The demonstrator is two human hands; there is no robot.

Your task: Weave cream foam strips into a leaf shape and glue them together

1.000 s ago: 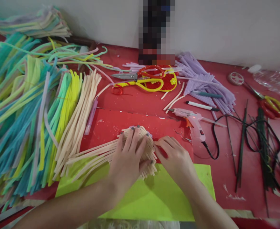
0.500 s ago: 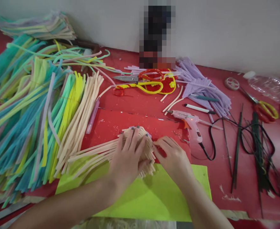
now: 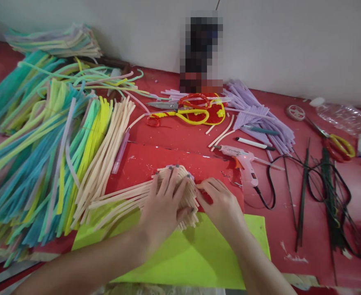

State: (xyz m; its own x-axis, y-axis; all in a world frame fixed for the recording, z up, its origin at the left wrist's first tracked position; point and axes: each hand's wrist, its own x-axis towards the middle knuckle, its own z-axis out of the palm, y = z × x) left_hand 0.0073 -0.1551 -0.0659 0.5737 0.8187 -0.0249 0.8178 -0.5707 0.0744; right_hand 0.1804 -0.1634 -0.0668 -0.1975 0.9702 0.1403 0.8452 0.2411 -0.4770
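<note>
Cream pipe cleaners (image 3: 122, 192) lie side by side, their left ends fanned over a lime-green sheet (image 3: 205, 258). Spread flat on top of them is my left hand (image 3: 165, 196), fingers apart and pressing down. A bit of lilac shows at their upper right edge. There, my right hand (image 3: 220, 200) is closed in a pinch, thumb and forefinger touching the right edge of the cream layer. What sits between those fingertips is too small to tell. Beneath the work, the far part rests on a red board (image 3: 137, 164).
Bundles of coloured pipe cleaners (image 3: 39, 176) fill the left. A pink glue gun (image 3: 242, 162) with its cord lies right, near a marker (image 3: 254, 143) and lilac pipe cleaners (image 3: 260, 114). Scissors (image 3: 186, 110) lie behind, more scissors (image 3: 337, 143) and dark green stems (image 3: 330, 205) far right.
The camera view has shifted slightly, so the table items sit a little lower. Both hands keep nearly the same position on the cream pipe cleaners.
</note>
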